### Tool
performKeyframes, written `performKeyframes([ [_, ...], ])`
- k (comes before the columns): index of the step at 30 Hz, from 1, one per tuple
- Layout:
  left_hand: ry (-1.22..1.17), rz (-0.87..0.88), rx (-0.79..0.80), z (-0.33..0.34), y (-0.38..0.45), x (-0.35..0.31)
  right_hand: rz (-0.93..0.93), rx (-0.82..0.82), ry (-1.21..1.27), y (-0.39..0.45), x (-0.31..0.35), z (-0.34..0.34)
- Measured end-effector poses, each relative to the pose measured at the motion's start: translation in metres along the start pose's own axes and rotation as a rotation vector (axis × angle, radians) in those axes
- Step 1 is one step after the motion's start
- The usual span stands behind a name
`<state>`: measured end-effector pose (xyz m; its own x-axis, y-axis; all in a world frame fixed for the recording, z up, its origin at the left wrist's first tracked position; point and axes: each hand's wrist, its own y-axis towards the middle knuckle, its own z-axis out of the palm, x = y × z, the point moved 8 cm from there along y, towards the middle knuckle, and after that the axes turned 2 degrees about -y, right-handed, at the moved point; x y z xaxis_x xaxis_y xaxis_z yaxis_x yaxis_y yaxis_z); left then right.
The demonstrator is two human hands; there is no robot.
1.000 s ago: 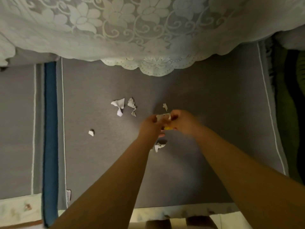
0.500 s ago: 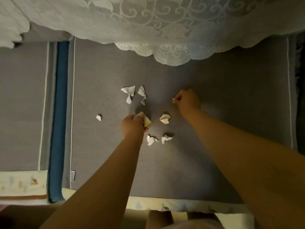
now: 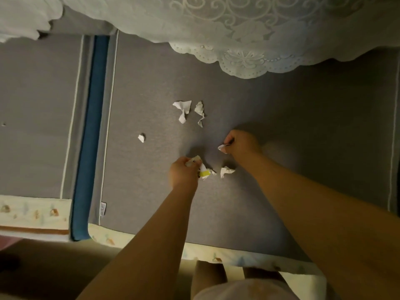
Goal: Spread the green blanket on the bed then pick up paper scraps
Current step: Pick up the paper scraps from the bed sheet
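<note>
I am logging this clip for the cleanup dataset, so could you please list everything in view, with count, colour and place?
Loose paper scraps: four, white, on the grey cover: two side by side, a small one to the left, one near the hands.
Held scraps: a white and yellow bunch in the left hand, one white piece in the right hand.
Grey cover: one, grey with thin white lines, over the bed.
Blue stripe: one, blue, left part of the cover.
Lace cloth: one, white, along the top.
Patterned sheet: one, pale yellow, at the near edge.
Left hand: grips the bunch.
Right hand: pinches one piece.
</note>
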<state>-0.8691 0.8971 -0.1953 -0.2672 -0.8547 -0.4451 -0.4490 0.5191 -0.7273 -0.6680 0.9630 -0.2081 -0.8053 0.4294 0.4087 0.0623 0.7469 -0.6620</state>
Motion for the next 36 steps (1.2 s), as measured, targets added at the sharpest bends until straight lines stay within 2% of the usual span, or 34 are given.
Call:
performKeyframes([
  [3, -0.023, -0.002, 0.016, 0.002, 0.001, 0.010, 0.052, -0.019, -0.086, 0.000, -0.001, -0.003],
  [5, -0.024, 0.009, 0.041, 0.002, -0.002, 0.014, 0.045, 0.010, -0.015, -0.005, -0.001, -0.005],
  [7, 0.001, 0.035, 0.088, 0.006, -0.007, 0.016, 0.012, 0.112, 0.094, -0.016, 0.000, -0.003],
  [9, 0.061, 0.077, 0.133, 0.014, -0.012, 0.016, -0.022, 0.233, 0.102, -0.031, 0.004, 0.005],
  [13, 0.128, 0.104, 0.114, 0.026, -0.016, 0.019, -0.042, 0.254, -0.077, -0.044, 0.002, 0.027],
  [16, 0.275, 0.160, 0.081, 0.031, -0.018, 0.012, -0.008, 0.190, -0.310, -0.043, 0.002, 0.040],
  [18, 0.372, 0.194, 0.085, 0.034, -0.018, 0.010, 0.024, 0.135, -0.377, -0.043, 0.005, 0.043],
  [20, 0.371, 0.198, 0.099, 0.033, -0.017, 0.010, 0.052, 0.122, -0.308, -0.044, 0.009, 0.039],
  [23, 0.202, 0.161, 0.090, 0.014, -0.012, 0.010, 0.045, 0.080, -0.105, -0.038, 0.020, 0.023],
  [26, 0.001, 0.114, 0.035, -0.019, -0.001, 0.003, 0.037, -0.050, 0.236, -0.032, 0.039, -0.001],
  [28, -0.059, 0.112, -0.038, -0.044, 0.014, -0.004, 0.078, -0.088, 0.532, -0.024, 0.051, -0.008],
  [30, -0.096, 0.114, -0.116, -0.067, 0.034, -0.010, 0.114, -0.107, 0.710, -0.011, 0.065, -0.010],
  [32, -0.119, 0.108, -0.158, -0.084, 0.053, -0.015, 0.136, -0.150, 0.711, 0.010, 0.075, -0.009],
  [36, -0.137, 0.115, -0.229, -0.114, 0.080, -0.026, 0.165, -0.155, 0.302, 0.039, 0.088, 0.001],
])
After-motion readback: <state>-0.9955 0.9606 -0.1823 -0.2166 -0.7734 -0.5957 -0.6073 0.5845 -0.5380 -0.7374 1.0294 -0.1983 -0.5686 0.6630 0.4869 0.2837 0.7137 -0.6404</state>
